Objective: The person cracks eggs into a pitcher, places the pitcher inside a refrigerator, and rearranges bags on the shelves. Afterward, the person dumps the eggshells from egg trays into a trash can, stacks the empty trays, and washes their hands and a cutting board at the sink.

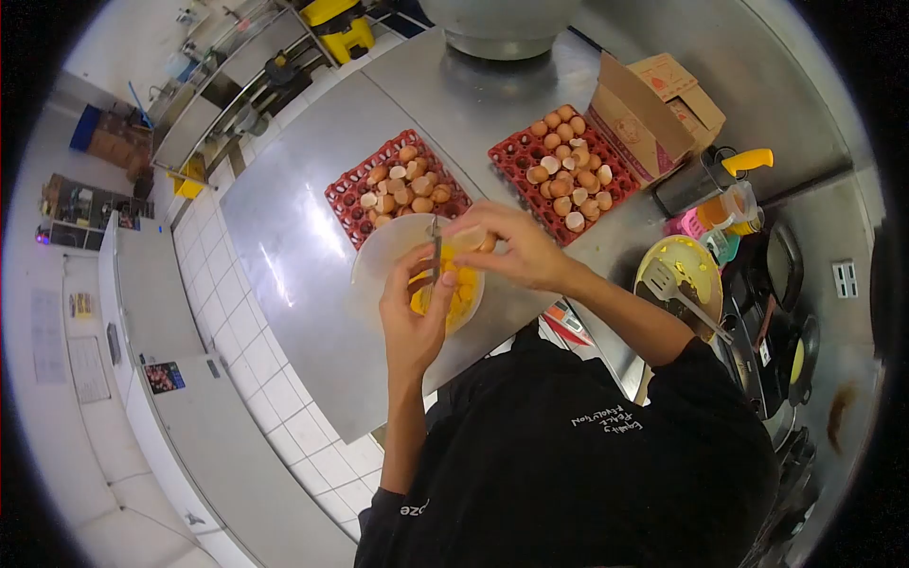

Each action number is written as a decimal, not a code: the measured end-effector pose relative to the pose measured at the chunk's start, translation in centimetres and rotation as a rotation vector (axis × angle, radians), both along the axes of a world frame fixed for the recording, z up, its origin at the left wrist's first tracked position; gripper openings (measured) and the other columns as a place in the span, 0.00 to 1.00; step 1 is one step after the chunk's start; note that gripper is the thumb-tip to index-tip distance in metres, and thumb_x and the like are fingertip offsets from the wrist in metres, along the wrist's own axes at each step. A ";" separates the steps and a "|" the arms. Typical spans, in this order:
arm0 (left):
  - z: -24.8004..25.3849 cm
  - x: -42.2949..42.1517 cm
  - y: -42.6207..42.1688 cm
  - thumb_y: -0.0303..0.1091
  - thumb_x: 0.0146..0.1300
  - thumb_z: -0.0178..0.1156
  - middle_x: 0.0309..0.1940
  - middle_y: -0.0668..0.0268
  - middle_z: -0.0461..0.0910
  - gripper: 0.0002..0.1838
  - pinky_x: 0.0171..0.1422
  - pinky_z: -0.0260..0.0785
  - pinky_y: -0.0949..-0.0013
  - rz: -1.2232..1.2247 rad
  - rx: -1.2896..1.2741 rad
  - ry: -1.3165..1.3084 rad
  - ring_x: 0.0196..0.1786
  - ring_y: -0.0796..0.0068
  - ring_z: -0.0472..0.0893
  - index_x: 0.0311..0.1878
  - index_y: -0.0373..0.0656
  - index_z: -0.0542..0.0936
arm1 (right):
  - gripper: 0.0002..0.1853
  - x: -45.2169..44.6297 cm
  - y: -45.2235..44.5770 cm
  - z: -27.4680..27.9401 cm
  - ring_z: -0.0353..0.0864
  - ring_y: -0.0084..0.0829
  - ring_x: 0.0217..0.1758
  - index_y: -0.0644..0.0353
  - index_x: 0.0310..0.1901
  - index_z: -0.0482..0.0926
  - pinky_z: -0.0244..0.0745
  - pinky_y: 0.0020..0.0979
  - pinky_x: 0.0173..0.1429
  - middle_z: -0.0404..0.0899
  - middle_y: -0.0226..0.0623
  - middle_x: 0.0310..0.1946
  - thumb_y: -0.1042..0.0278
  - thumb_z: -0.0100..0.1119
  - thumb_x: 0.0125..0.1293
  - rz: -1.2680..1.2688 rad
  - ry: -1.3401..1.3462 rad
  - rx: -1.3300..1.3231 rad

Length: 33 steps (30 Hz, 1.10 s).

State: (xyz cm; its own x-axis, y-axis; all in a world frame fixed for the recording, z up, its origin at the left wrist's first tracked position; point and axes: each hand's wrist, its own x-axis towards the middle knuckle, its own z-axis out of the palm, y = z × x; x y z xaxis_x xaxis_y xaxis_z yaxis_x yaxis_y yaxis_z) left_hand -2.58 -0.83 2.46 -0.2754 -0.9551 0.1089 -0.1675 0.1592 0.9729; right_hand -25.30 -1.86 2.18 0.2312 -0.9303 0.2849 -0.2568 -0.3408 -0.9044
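Over a pale bowl (371, 257) with yellow egg in it, my left hand (415, 303) has its thumb and fingers closed on a thin metal utensil (436, 256) held upright. Close on the right, my right hand (516, 248) curls around a brown egg or shell (486, 242), partly hidden by its fingers. Behind the bowl lies a red egg tray (352, 189) with brown eggs and broken shells. A second red tray (511, 156), also with eggs and shells, is farther right.
An open cardboard box (632, 128) stands beside the second tray. To the right are a yellow-handled jug (696, 185), a bowl with a slotted spatula (663, 281) and dark pans (784, 265). A large metal vessel (499, 43) sits at the back of the steel table (294, 189).
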 end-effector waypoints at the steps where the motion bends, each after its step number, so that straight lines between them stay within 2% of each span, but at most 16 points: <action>1: 0.2 -0.3 0.1 0.36 0.75 0.73 0.58 0.55 0.87 0.21 0.62 0.81 0.57 0.061 -0.046 -0.051 0.58 0.61 0.88 0.65 0.36 0.82 | 0.21 -1.2 -0.4 0.0 0.84 0.39 0.58 0.57 0.63 0.86 0.77 0.37 0.65 0.85 0.39 0.54 0.66 0.78 0.71 -0.062 -0.068 0.050; 3: -1.3 -0.3 0.7 0.37 0.75 0.72 0.57 0.56 0.87 0.21 0.62 0.79 0.55 0.039 -0.105 -0.188 0.58 0.58 0.87 0.64 0.38 0.83 | 0.19 -4.9 -2.8 -3.7 0.84 0.37 0.56 0.59 0.61 0.86 0.77 0.37 0.64 0.85 0.38 0.51 0.64 0.76 0.72 -0.286 0.159 -0.123; 6: -1.7 -1.0 1.3 0.39 0.74 0.72 0.54 0.56 0.86 0.20 0.61 0.78 0.53 0.016 -0.258 -0.440 0.56 0.54 0.86 0.63 0.40 0.84 | 0.14 -11.0 -7.4 -8.7 0.86 0.44 0.55 0.58 0.55 0.86 0.81 0.42 0.60 0.85 0.43 0.51 0.63 0.73 0.73 -0.364 0.262 -0.133; 8: -1.5 -1.7 1.3 0.38 0.74 0.72 0.52 0.57 0.86 0.19 0.61 0.77 0.53 0.012 -0.363 -0.550 0.54 0.52 0.86 0.62 0.42 0.84 | 0.14 -14.0 -10.3 -11.1 0.86 0.50 0.56 0.57 0.55 0.86 0.81 0.46 0.60 0.85 0.45 0.51 0.63 0.72 0.72 -0.461 0.536 -0.026; 12: -1.5 -1.8 1.3 0.39 0.72 0.73 0.49 0.57 0.85 0.18 0.60 0.76 0.52 0.025 -0.385 -0.619 0.53 0.51 0.85 0.61 0.43 0.85 | 0.17 -19.1 -15.5 -17.9 0.84 0.55 0.58 0.55 0.59 0.85 0.81 0.52 0.59 0.85 0.47 0.54 0.62 0.71 0.72 -0.270 0.720 -0.093; 15: -1.5 -1.8 1.1 0.40 0.72 0.73 0.50 0.59 0.86 0.18 0.59 0.75 0.53 0.047 -0.387 -0.631 0.52 0.54 0.85 0.59 0.44 0.85 | 0.21 -20.8 -17.6 -19.3 0.84 0.56 0.58 0.55 0.64 0.83 0.81 0.55 0.60 0.83 0.49 0.58 0.63 0.68 0.72 -0.327 0.708 -0.102; 17: -1.7 -1.9 1.4 0.40 0.71 0.74 0.50 0.59 0.86 0.17 0.58 0.75 0.54 0.069 -0.386 -0.641 0.52 0.55 0.85 0.59 0.45 0.86 | 0.20 -21.4 -18.5 -19.8 0.84 0.54 0.60 0.58 0.63 0.83 0.81 0.51 0.64 0.83 0.51 0.56 0.66 0.68 0.71 -0.677 0.803 0.003; 18: -1.8 -1.9 1.3 0.39 0.71 0.74 0.50 0.60 0.86 0.17 0.57 0.75 0.55 0.065 -0.395 -0.630 0.51 0.56 0.85 0.58 0.45 0.86 | 0.20 -21.5 -19.3 -19.6 0.84 0.54 0.64 0.59 0.64 0.83 0.81 0.52 0.68 0.81 0.51 0.62 0.66 0.66 0.72 -0.643 0.898 0.099; 21: -1.7 -1.9 0.9 0.39 0.70 0.74 0.49 0.61 0.86 0.16 0.56 0.75 0.55 0.068 -0.403 -0.643 0.50 0.57 0.85 0.57 0.45 0.86 | 0.19 -21.7 -20.7 -19.5 0.83 0.57 0.66 0.59 0.62 0.83 0.81 0.53 0.69 0.83 0.52 0.62 0.67 0.65 0.73 -0.434 1.145 0.171; 23: -1.6 -1.9 1.1 0.38 0.69 0.74 0.49 0.61 0.86 0.16 0.56 0.75 0.55 0.062 -0.383 -0.669 0.50 0.57 0.85 0.56 0.44 0.86 | 0.17 -22.2 -22.8 -20.9 0.85 0.61 0.62 0.60 0.60 0.84 0.82 0.56 0.69 0.85 0.53 0.60 0.66 0.65 0.72 -0.370 1.187 0.160; 25: -1.6 -2.0 1.1 0.38 0.69 0.75 0.49 0.60 0.86 0.15 0.56 0.75 0.55 0.064 -0.376 -0.676 0.51 0.57 0.85 0.55 0.44 0.87 | 0.16 -21.6 -23.3 -20.6 0.87 0.60 0.56 0.61 0.58 0.84 0.84 0.56 0.67 0.86 0.57 0.57 0.64 0.66 0.72 -0.510 1.165 0.291; 27: -1.6 -2.1 1.0 0.38 0.69 0.75 0.49 0.60 0.86 0.15 0.56 0.75 0.55 0.064 -0.376 -0.663 0.51 0.57 0.85 0.55 0.44 0.87 | 0.16 -21.9 -23.2 -21.2 0.88 0.63 0.51 0.62 0.57 0.83 0.85 0.56 0.60 0.86 0.60 0.55 0.63 0.64 0.73 -0.519 1.162 0.238; 29: -1.5 -1.8 1.0 0.38 0.68 0.75 0.49 0.59 0.86 0.15 0.56 0.75 0.55 0.074 -0.369 -0.653 0.51 0.57 0.85 0.55 0.44 0.87 | 0.15 -22.0 -22.5 -20.4 0.89 0.49 0.45 0.62 0.57 0.82 0.84 0.44 0.50 0.88 0.51 0.50 0.61 0.60 0.77 -0.778 0.856 -0.007; 30: -1.5 -1.8 0.9 0.38 0.68 0.75 0.49 0.59 0.87 0.15 0.56 0.75 0.55 0.078 -0.385 -0.645 0.51 0.56 0.85 0.55 0.44 0.87 | 0.15 -21.8 -22.4 -19.8 0.89 0.49 0.45 0.62 0.57 0.82 0.84 0.44 0.50 0.88 0.51 0.50 0.61 0.60 0.77 -0.755 0.861 -0.005; 32: -1.4 -1.9 0.9 0.38 0.68 0.75 0.49 0.59 0.87 0.15 0.55 0.75 0.55 0.085 -0.384 -0.632 0.51 0.56 0.85 0.55 0.44 0.87 | 0.20 -21.7 -21.2 -18.1 0.85 0.32 0.42 0.58 0.65 0.79 0.83 0.36 0.48 0.83 0.37 0.46 0.57 0.64 0.79 -0.483 -0.589 0.602; 33: -1.4 -1.9 0.9 0.38 0.68 0.75 0.49 0.59 0.87 0.15 0.56 0.75 0.55 0.083 -0.390 -0.624 0.51 0.56 0.85 0.55 0.44 0.87 | 0.20 -20.3 -19.4 -16.0 0.82 0.27 0.41 0.58 0.66 0.79 0.82 0.32 0.48 0.82 0.33 0.45 0.56 0.63 0.81 -0.352 -0.535 0.546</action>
State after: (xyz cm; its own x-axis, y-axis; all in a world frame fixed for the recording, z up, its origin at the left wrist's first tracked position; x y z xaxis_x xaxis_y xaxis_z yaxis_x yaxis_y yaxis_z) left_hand -4.50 0.04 1.06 -0.3253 -0.8996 0.2913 -0.6979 0.4363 0.5680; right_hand -45.62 -21.22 -13.82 -0.1366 -0.9618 -0.2371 0.2436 0.1994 -0.9491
